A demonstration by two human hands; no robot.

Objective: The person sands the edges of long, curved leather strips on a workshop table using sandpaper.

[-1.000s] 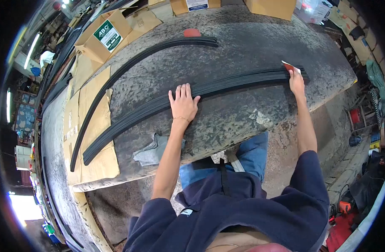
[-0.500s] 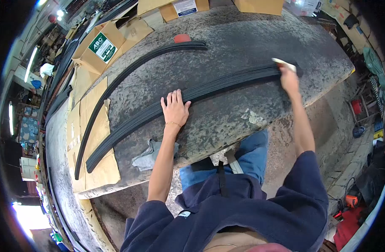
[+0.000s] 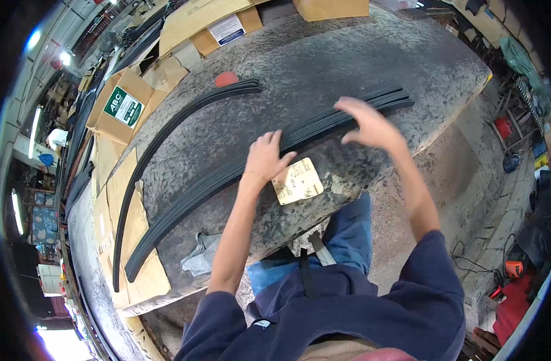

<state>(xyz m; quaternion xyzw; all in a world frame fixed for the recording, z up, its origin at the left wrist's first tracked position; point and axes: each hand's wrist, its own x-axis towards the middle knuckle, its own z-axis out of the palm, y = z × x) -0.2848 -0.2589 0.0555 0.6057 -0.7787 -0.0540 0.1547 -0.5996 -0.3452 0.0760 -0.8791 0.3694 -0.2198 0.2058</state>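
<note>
A bundle of long black strips (image 3: 212, 180) lies in a curve across the dark worktable. Its right-hand ends are slightly fanned out. My left hand (image 3: 266, 159) is closed over the middle of the bundle, fingers across the top and thumb on the near side. Over the right part of the bundle, my right hand (image 3: 371, 126) is open, its thumb and fingers spread wide and nothing between them. A printed tan sheet of sandpaper (image 3: 297, 182) lies face down on the table just below my left thumb.
Farther back, a thinner black strip bundle (image 3: 161, 135) curves alongside, near a reddish round object (image 3: 226, 79). Cardboard (image 3: 149, 286) lies under the left ends. A grey rag (image 3: 202, 256) is at the near edge, and cardboard boxes (image 3: 122, 99) stand at the back.
My right hand has let go of the sandpaper, which now lies by my left hand, and has moved left from the bundle's far right end. The strips' right ends have spread apart.
</note>
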